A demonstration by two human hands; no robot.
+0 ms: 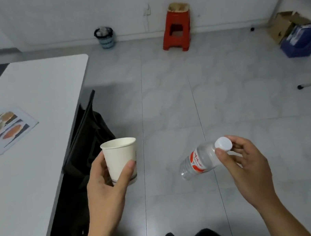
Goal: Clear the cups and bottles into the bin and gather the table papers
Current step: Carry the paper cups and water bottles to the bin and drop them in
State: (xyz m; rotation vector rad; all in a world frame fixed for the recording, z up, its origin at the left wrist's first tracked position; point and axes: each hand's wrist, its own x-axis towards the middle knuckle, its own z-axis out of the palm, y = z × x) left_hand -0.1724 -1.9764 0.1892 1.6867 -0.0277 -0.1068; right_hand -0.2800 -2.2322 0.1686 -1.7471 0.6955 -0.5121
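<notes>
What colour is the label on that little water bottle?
Red-orange with white writing, wrapped round the clear bottle held in the right hand; seen in the head view.

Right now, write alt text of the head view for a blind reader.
The left hand holds a white paper cup upright and the right hand pinches a clear water bottle by its white cap, both over grey floor tiles. A bin stands by the far wall; a printed sheet lies on the table.

Nothing legible here. Bottle (207,153) in my right hand (245,162): red label (196,160) with white characters, too blurred to read. Cup (120,159) in my left hand (105,189): faint print, unreadable. Sheet (10,128) on the table (19,83), far left: any text too small.
</notes>
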